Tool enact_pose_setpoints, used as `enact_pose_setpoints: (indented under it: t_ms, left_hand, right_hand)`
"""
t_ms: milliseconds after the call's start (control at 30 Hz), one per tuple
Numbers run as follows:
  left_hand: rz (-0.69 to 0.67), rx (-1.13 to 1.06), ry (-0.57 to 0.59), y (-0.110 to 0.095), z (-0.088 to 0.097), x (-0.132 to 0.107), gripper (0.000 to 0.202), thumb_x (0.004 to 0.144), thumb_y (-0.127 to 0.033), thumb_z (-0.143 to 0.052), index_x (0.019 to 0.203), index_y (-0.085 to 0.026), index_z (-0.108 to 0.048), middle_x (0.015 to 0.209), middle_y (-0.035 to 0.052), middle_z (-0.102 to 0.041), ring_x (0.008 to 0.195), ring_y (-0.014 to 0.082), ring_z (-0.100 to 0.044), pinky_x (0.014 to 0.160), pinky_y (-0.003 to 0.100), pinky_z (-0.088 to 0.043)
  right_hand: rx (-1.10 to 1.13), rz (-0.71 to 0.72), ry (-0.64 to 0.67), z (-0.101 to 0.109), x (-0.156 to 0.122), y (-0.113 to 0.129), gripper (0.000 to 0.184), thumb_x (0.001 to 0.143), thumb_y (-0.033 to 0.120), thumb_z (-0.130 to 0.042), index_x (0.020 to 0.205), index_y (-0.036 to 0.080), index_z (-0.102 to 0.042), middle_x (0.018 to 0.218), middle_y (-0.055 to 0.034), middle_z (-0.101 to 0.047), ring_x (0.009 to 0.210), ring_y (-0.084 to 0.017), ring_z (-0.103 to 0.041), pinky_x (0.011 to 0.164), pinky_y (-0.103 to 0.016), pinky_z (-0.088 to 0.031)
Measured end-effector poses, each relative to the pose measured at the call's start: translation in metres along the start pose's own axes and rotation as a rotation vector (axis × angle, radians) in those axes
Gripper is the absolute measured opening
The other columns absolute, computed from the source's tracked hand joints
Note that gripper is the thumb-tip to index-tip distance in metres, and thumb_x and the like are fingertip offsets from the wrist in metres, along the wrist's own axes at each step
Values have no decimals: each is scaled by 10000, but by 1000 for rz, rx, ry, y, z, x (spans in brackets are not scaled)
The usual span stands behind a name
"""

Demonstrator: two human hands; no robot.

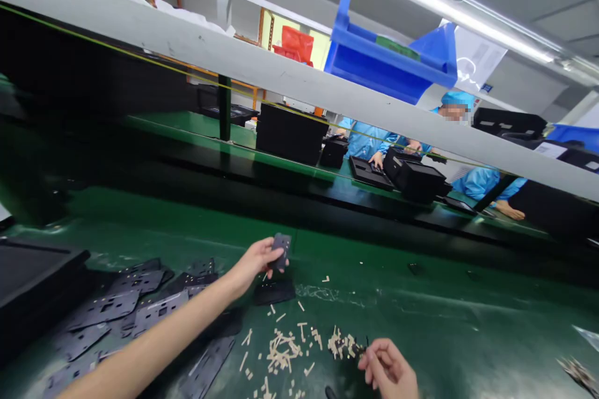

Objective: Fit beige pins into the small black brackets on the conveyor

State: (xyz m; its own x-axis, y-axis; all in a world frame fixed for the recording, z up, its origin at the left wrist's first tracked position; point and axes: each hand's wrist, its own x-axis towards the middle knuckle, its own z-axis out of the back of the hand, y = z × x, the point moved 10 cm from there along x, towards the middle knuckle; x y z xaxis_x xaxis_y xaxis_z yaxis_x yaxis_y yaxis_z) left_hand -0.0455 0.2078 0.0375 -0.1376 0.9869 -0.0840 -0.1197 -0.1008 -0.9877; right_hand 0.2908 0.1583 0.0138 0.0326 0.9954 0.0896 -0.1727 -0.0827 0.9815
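My left hand (pixel 261 260) is closed on a small dark flat plate (pixel 281 250) with little holes, raised above the green worktop. Just below it lies another dark panel (pixel 274 292). My right hand (pixel 389 366) is low in the view with its fingers pinched together. A thin dark tip shows at the fingertips, but what they hold cannot be made out. Those fingers are beside a heap of small beige strips (pixel 344 344). More beige pieces (pixel 282 351) are scattered between the two hands. Many dark plates (pixel 110 308) with cut-outs lie piled left of my left forearm.
A black box (pixel 35 287) stands at the far left. A long shelf beam (pixel 281 78) crosses above, carrying a blue bin (pixel 379 65). Thin sticks (pixel 579 374) lie at the right edge. Behind the bench, people in blue work clothes (pixel 367 139) sit among black trays (pixel 371 173).
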Motion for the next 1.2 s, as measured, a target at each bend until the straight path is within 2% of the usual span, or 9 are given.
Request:
enact_pose_setpoints:
  t_ms: [100, 200, 300, 433, 533, 600, 800, 967, 1200]
  left_hand:
    - [-65, -278, 235, -19, -43, -48, 412, 818, -454, -561, 1060, -137, -456, 869, 124, -697, 789, 236, -683, 430, 196, -441]
    - [-55, -465, 407, -36, -68, -79, 394, 762, -452, -630, 958, -159, -453, 779, 97, -705, 648, 191, -677, 375, 159, -364]
    - [-22, -413, 438, -43, -74, -91, 321, 727, -398, -676, 811, -155, -483, 584, 7, -641, 425, 93, -542, 363, 149, -288]
    - [-114, -337, 362, -54, -64, -95, 242, 669, -313, -718, 690, -118, -576, 592, -22, -566, 541, 92, -504, 522, 192, -377]
    - [-189, -337, 263, -61, -52, -96, 219, 677, -294, -703, 684, -110, -585, 644, -17, -525, 623, 106, -488, 555, 196, -381]
    - [-209, -365, 239, -63, -49, -97, 232, 694, -313, -689, 733, -116, -572, 708, -9, -512, 623, 102, -476, 506, 182, -388]
    - [-53, -433, 336, -59, -61, -107, 299, 744, -362, -662, 787, -157, -449, 684, 4, -595, 430, 49, -423, 328, 129, -365]
    - [-74, -463, 361, -69, -59, -118, 233, 839, -360, -571, 887, -167, -449, 735, 6, -633, 431, 30, -487, 324, 74, -303]
    - [-55, -493, 300, -62, -58, -119, 268, 835, -362, -574, 800, -191, -371, 649, -46, -580, 414, 72, -583, 302, 81, -304]
  right_hand:
    - [62, -51, 81, -19, -7, 19, 416, 631, 556, -705, 635, 171, -548, 507, -45, -632, 378, -114, -490, 378, -204, -330]
    - [138, -69, 147, -46, -13, 52, 375, 669, 507, -703, 651, 170, -538, 513, -43, -630, 384, -109, -478, 387, -204, -327]
    - [227, 39, 170, -71, -12, 100, 277, 713, 396, -705, 675, 171, -550, 627, -49, -643, 496, -115, -514, 424, -194, -357]
    - [287, 186, 299, -107, -9, 145, 175, 763, 307, -673, 709, 186, -558, 778, -46, -645, 613, -113, -528, 488, -186, -391]
    - [325, 167, 386, -125, -11, 148, 153, 790, 297, -641, 728, 193, -547, 752, -27, -630, 573, -98, -511, 465, -180, -370]
    - [309, 192, 383, -125, -15, 150, 144, 790, 287, -641, 729, 192, -551, 742, -25, -629, 573, -99, -517, 471, -185, -376]
    - [178, 223, 330, -119, -22, 154, 112, 806, 258, -619, 733, 192, -566, 738, -32, -657, 594, -121, -577, 537, -222, -434]
    - [71, 156, 328, -126, -22, 145, 121, 804, 272, -620, 741, 182, -570, 693, -30, -659, 565, -121, -588, 527, -221, -436]
    - [-4, 195, 163, -113, -22, 145, 107, 810, 267, -597, 738, 192, -571, 808, -36, -635, 660, -131, -598, 525, -210, -435]
